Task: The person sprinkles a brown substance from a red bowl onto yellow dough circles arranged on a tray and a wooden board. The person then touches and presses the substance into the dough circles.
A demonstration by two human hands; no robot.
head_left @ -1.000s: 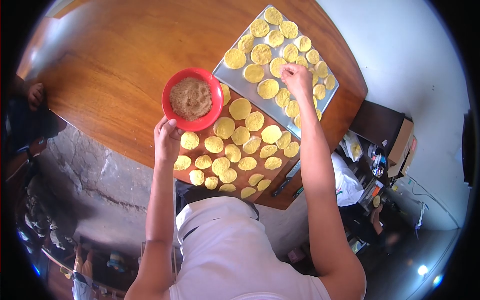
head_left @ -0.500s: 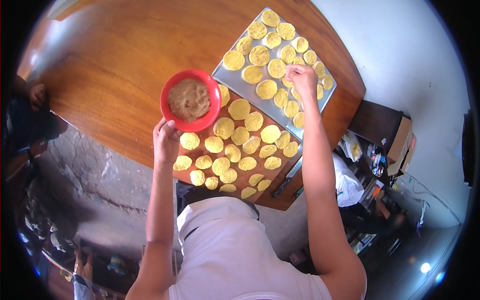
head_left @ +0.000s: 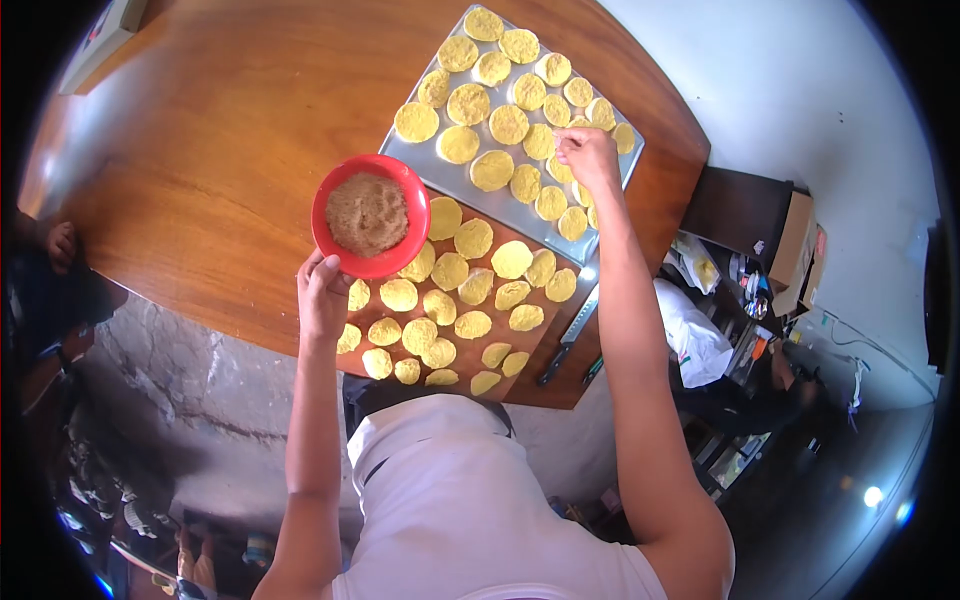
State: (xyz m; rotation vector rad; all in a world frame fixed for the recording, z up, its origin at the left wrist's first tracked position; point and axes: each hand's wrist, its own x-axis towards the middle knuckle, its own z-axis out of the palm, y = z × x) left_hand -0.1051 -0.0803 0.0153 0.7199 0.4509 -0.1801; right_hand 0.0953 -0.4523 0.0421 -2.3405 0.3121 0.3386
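My left hand grips the near rim of a red bowl, which holds coarse brown powder. The bowl is over the table, beside the near left corner of a metal tray. Thick yellow rounds with crumbly tops lie in rows on that tray. Above its right part hovers my right hand, thumb and fingertips pinched together; whatever they hold is too small to make out. More yellow rounds cover a brown board nearest my body, some partly behind the bowl.
A knife lies right of the board, near the edge of the wooden table. Another person's hand is at the table's left edge. A dark cabinet, a cardboard box and a white bag stand right.
The view has shifted, so the tray and board appear further left. My right hand stays pinched over the tray's right part, and my left hand still holds the bowl.
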